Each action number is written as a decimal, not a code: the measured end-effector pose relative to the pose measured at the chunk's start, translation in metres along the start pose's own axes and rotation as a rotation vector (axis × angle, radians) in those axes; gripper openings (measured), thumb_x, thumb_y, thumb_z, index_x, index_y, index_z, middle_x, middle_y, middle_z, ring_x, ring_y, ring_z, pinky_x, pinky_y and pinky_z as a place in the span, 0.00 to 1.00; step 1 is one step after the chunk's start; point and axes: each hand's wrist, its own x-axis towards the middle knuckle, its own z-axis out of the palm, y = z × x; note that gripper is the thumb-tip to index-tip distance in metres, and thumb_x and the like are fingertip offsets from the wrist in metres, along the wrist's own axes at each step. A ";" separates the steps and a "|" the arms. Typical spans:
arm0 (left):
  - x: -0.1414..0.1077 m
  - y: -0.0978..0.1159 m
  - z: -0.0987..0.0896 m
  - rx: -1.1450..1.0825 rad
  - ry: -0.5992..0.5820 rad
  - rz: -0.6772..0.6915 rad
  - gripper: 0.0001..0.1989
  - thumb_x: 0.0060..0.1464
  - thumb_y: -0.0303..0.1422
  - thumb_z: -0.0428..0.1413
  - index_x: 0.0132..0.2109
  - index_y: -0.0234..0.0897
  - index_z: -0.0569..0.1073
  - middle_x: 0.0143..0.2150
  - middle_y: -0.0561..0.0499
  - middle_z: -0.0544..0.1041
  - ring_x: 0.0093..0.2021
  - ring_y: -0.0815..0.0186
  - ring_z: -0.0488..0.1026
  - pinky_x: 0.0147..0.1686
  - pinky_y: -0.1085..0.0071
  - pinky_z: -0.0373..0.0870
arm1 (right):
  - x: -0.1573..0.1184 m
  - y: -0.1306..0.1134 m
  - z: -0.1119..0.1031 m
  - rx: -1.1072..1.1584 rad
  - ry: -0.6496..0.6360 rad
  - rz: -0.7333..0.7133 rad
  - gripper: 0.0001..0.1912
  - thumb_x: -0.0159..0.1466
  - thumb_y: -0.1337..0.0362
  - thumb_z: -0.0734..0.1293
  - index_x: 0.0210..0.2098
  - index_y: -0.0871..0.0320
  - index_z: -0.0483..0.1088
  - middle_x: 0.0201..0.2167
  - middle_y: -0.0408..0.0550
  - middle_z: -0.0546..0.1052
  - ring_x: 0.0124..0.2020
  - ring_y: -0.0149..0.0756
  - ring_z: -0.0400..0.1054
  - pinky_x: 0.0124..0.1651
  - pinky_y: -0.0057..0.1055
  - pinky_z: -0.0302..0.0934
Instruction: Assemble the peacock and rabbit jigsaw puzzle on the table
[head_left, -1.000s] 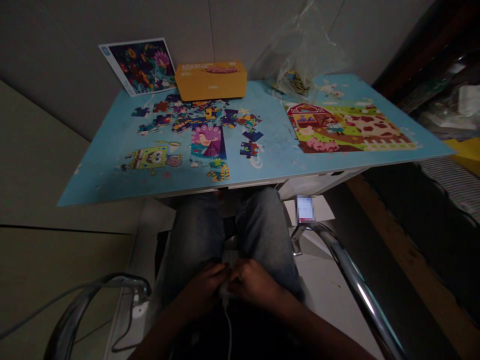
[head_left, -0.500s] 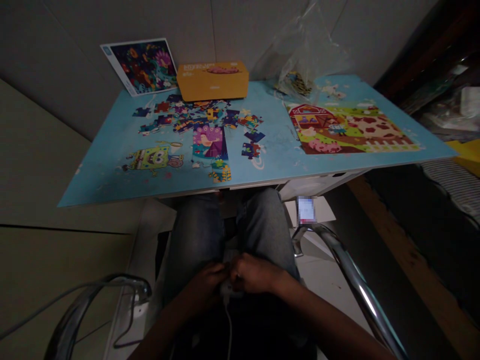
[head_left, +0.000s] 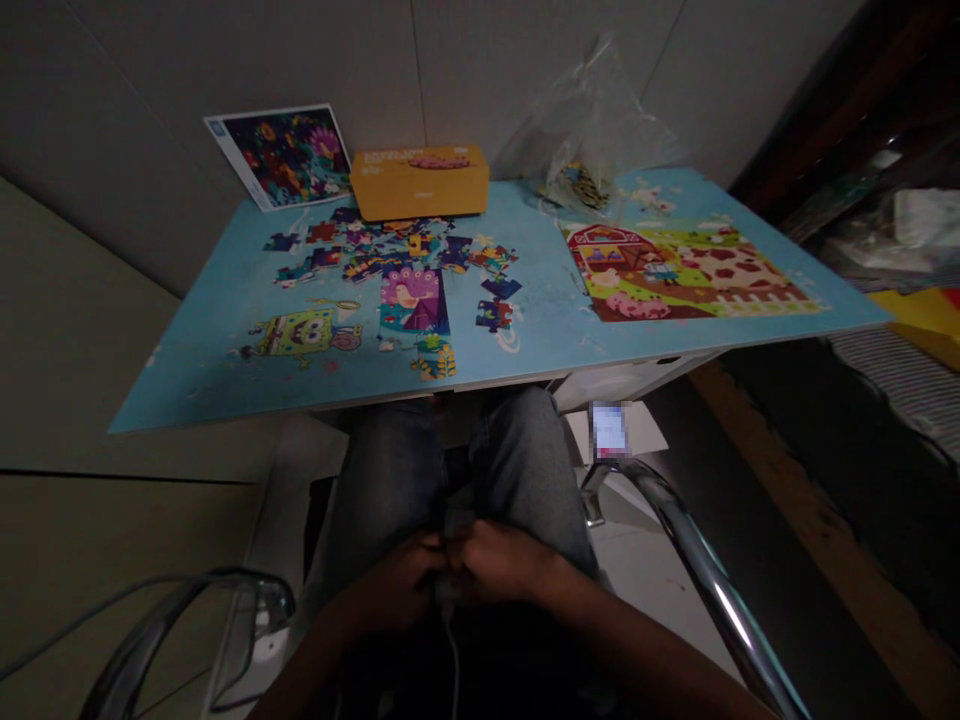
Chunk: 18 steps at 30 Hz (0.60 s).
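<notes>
Both hands rest in my lap, low in the head view, with fingers curled around a small pale device [head_left: 445, 590]. A white cable [head_left: 455, 655] runs down from it. My left hand [head_left: 405, 580] is closed at its left side, and my right hand [head_left: 499, 562] is closed over its right side. Most of the device is covered by the fingers and the light is dim, so its kind cannot be made out. My jeans [head_left: 521, 470] are beneath and beyond the hands, under the table edge.
On the blue table [head_left: 540, 240] lie loose jigsaw pieces [head_left: 352, 262], a joined section [head_left: 411, 298] and a farm puzzle [head_left: 690, 275]. Behind stand a picture sheet [head_left: 289, 155], an orange box [head_left: 420, 190] and a clear bag [head_left: 592, 165]. Chrome armrests [head_left: 697, 570] flank me; a lit phone [head_left: 609, 430] is right.
The view has tilted up slightly, so the table and its things appear lower. My hands have shifted a little closer together around the device.
</notes>
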 end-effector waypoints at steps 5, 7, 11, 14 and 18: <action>0.022 -0.011 0.018 -0.044 0.157 -0.021 0.12 0.57 0.34 0.53 0.43 0.40 0.79 0.47 0.49 0.79 0.50 0.59 0.71 0.53 0.66 0.61 | 0.000 0.018 0.003 0.431 0.407 0.204 0.10 0.54 0.76 0.63 0.30 0.59 0.74 0.32 0.47 0.78 0.37 0.35 0.71 0.42 0.27 0.62; 0.032 -0.017 0.027 -0.113 0.224 -0.052 0.13 0.57 0.39 0.53 0.35 0.37 0.79 0.40 0.49 0.80 0.44 0.59 0.72 0.48 0.67 0.63 | 0.004 0.024 0.005 0.775 0.580 0.326 0.08 0.54 0.73 0.63 0.31 0.59 0.73 0.29 0.45 0.76 0.33 0.33 0.70 0.39 0.27 0.63; 0.044 -0.026 0.036 -0.239 0.334 -0.147 0.18 0.57 0.43 0.51 0.28 0.35 0.76 0.28 0.49 0.76 0.33 0.62 0.71 0.34 0.70 0.63 | 0.010 0.032 0.005 1.163 0.724 0.419 0.13 0.58 0.68 0.60 0.43 0.59 0.68 0.31 0.45 0.73 0.28 0.31 0.68 0.33 0.27 0.64; 0.044 -0.031 0.034 -0.283 0.361 -0.139 0.20 0.58 0.44 0.48 0.31 0.34 0.75 0.30 0.49 0.77 0.33 0.62 0.72 0.34 0.70 0.64 | 0.012 0.035 0.004 1.394 0.762 0.360 0.17 0.58 0.62 0.65 0.46 0.58 0.65 0.35 0.46 0.72 0.31 0.32 0.69 0.35 0.28 0.64; 0.044 -0.038 0.031 -0.329 0.403 -0.129 0.21 0.58 0.47 0.48 0.32 0.34 0.73 0.31 0.49 0.76 0.33 0.63 0.71 0.35 0.71 0.64 | 0.016 0.038 0.008 1.393 0.776 0.291 0.24 0.57 0.46 0.69 0.43 0.58 0.69 0.30 0.45 0.72 0.30 0.32 0.68 0.32 0.28 0.62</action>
